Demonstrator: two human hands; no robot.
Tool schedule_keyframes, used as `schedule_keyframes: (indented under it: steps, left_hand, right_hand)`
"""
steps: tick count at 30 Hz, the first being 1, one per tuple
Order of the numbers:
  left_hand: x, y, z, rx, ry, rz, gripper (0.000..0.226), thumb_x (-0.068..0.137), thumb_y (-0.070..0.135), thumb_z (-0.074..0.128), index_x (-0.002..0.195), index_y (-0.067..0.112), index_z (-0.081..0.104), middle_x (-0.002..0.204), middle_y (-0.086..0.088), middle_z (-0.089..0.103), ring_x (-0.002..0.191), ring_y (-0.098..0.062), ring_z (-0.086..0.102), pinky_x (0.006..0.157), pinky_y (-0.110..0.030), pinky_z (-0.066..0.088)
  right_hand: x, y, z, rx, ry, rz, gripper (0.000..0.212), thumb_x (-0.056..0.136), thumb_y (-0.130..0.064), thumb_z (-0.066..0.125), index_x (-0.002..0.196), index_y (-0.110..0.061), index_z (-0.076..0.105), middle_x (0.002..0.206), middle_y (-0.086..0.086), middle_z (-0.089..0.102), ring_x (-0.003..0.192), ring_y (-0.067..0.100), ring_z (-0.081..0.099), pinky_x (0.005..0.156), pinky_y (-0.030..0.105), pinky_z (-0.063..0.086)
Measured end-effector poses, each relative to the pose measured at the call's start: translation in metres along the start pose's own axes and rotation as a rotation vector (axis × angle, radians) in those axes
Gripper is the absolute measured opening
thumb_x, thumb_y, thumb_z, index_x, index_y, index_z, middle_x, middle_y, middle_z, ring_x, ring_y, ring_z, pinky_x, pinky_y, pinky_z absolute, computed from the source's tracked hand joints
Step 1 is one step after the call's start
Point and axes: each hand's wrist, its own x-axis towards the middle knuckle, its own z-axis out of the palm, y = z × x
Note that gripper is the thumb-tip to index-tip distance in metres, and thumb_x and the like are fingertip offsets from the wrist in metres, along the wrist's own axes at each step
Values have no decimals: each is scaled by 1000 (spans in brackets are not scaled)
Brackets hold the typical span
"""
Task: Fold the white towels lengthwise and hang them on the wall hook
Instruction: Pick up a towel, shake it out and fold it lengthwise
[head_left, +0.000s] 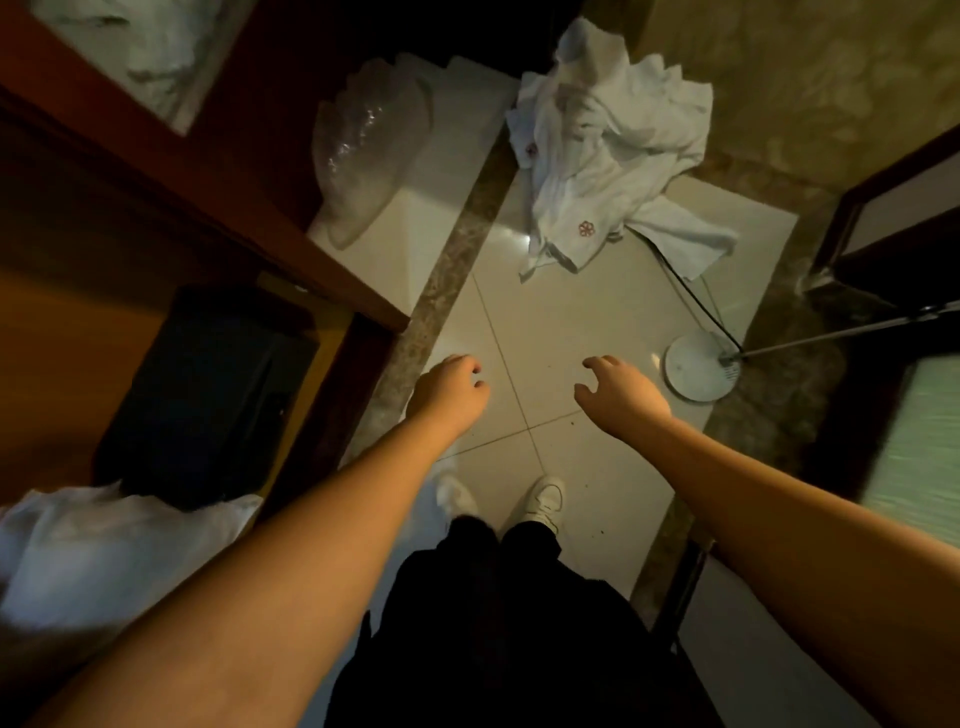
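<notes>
White towels (608, 150) lie crumpled in one heap on the tiled floor (545, 332), well ahead of both hands and untouched. My left hand (449, 387) and right hand (618, 392) hang empty, fingers loosely curled. I judge the next reach should take one towel by two corners; I cannot count the heap, and no hook shows.
</notes>
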Motion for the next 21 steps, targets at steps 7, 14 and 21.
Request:
schedule_keyframes:
  steps: [7,14,21]
  left_hand:
    - [141,37,29,47,-53,78,28,97,23,52,121,13,62,131,-8,59,112,-30,58,94,-39,48]
    - [284,61,32,164,-186,152,35,98,24,48,128,12,60,134,-8,58,114,-31,58,94,-38,47]
    - [401,61,38,243,-282,126,38,97,25,48,132,14,58,137,-10,55,118,-33,56,96,-37,46]
  right_hand:
    - [100,50,-4,54,-18,115,54,98,-36,49,149,-19,43,151,5,47,130,29,51,103,43,45]
    - [198,76,-19,117,-95,291,54,100,-30,48,151,-16,40,155,6,41,137,29,44,107,42,41]
    - [313,79,-20,149,-185,325,55,100,-29,50,152,-15,39,157,8,38,141,29,39,113,41,35]
